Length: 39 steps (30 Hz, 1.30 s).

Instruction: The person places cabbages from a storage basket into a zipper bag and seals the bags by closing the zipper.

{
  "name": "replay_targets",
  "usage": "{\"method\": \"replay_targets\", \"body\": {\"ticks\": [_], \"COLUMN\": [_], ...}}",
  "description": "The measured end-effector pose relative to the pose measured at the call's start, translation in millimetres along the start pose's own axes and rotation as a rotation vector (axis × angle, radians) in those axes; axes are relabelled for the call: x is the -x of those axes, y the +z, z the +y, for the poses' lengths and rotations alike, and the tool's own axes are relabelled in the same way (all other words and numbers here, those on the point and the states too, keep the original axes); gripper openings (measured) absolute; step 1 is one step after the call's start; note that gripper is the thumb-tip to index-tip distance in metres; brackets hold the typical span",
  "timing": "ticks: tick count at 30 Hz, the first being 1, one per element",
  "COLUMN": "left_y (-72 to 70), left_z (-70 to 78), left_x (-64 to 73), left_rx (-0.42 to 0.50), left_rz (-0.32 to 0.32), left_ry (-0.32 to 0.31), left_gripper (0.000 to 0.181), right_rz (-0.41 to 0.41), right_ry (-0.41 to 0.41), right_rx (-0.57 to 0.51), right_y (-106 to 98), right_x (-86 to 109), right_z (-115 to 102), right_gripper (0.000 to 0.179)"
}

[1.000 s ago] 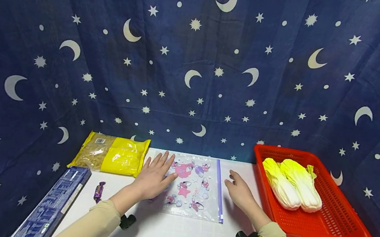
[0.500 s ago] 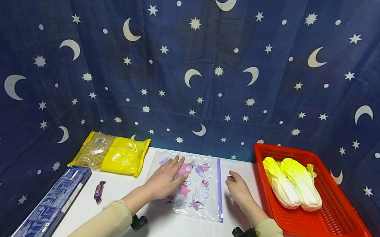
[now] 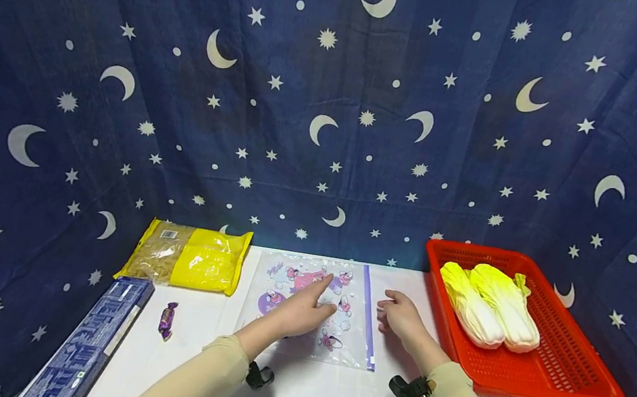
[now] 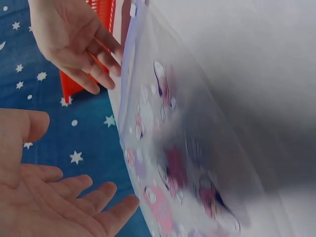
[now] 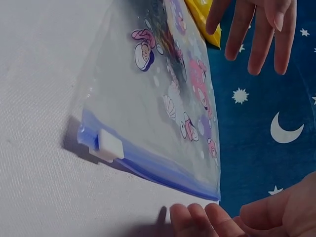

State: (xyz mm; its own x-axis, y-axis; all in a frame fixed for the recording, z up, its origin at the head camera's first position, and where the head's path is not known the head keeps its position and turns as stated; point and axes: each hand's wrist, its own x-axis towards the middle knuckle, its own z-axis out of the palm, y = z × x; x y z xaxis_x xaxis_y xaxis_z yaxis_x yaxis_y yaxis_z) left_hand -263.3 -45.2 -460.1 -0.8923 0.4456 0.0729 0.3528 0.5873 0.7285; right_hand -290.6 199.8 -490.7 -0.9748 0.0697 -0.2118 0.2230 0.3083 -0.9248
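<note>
A clear zip bag (image 3: 347, 340) with pink and purple cartoon prints lies flat on the white table. Its purple slider strip (image 3: 368, 319) runs along the right side, and a white slider (image 5: 109, 145) sits at the near end. Above the bag's middle hovers my left hand (image 3: 301, 312), fingers extended and holding nothing. Just right of the strip is my right hand (image 3: 404, 321), its fingers loosely bent with nothing in them. Both palms show in the left wrist view, apart from the bag.
At right stands a red basket (image 3: 563, 379) holding two Chinese cabbages (image 3: 490, 310). A yellow food packet (image 3: 207, 261) lies at back left. Nearer are a long blue box (image 3: 93, 343) and a purple-wrapped candy (image 3: 167, 321). A starry blue curtain (image 3: 281, 117) hangs behind.
My left hand has moved right across the bag, from its left edge to its middle, and turned more sideways. The right hand has barely shifted. The bag lies in the same place.
</note>
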Motion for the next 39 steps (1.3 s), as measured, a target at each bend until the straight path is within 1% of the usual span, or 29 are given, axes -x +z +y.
{"method": "replay_targets", "body": {"ticks": [3, 5, 10, 13, 15, 17, 21, 23, 26, 30, 33, 36, 39], "left_y": [8.0, 13.1, 28.0, 39.9, 47.7, 55.7, 70.3, 77.3, 86.8, 99.2, 106.8, 111.4, 112.2], "left_z": [5.2, 8.9, 18.6, 24.7, 29.7, 34.7, 44.7, 48.3, 52.5, 51.6, 46.6, 42.3, 41.3], "left_x": [-4.2, -7.4, -16.5, -23.2, -27.4, -31.3, -37.1, -40.7, -45.5, -52.0, -56.8, -60.5, -61.4], "left_rx": [0.020, 0.003, -0.093, -0.150, -0.210, -0.279, -0.431, -0.480, -0.520, -0.574, -0.630, -0.671, -0.676], "left_rz": [-0.013, -0.016, -0.031, -0.037, -0.030, -0.020, 0.011, 0.030, 0.059, 0.073, 0.071, 0.072, 0.062], "left_ry": [-0.015, -0.010, -0.029, -0.068, -0.090, -0.127, -0.228, -0.284, -0.341, -0.380, -0.401, -0.419, -0.425], "left_gripper": [0.070, 0.069, 0.068, 0.069, 0.070, 0.070, 0.072, 0.075, 0.083, 0.093, 0.097, 0.100, 0.099], "right_rz": [-0.007, -0.009, -0.006, -0.005, -0.007, -0.008, 0.002, 0.011, 0.022, 0.031, 0.030, 0.030, 0.035], "right_ry": [0.037, 0.051, 0.065, 0.071, 0.068, 0.061, 0.047, 0.041, 0.029, 0.016, 0.019, 0.030, 0.037], "right_rx": [-0.004, -0.002, -0.002, -0.003, -0.006, -0.008, -0.024, -0.028, -0.023, -0.026, -0.032, -0.020, -0.001], "right_y": [-1.4, -2.4, -5.4, -8.3, -9.8, -11.0, -11.3, -11.0, -11.4, -12.8, -14.2, -16.1, -18.0], "right_x": [-0.1, -0.3, -0.7, 0.2, 0.7, 1.5, 1.7, 1.9, 3.0, 5.1, 6.9, 7.9, 8.0], "right_z": [0.9, 1.5, 4.0, 5.4, 5.9, 5.9, 5.7, 5.3, 5.2, 5.1, 4.5, 4.4, 5.3], "right_gripper": [0.050, 0.049, 0.050, 0.050, 0.050, 0.049, 0.049, 0.049, 0.048, 0.048, 0.049, 0.051, 0.052]}}
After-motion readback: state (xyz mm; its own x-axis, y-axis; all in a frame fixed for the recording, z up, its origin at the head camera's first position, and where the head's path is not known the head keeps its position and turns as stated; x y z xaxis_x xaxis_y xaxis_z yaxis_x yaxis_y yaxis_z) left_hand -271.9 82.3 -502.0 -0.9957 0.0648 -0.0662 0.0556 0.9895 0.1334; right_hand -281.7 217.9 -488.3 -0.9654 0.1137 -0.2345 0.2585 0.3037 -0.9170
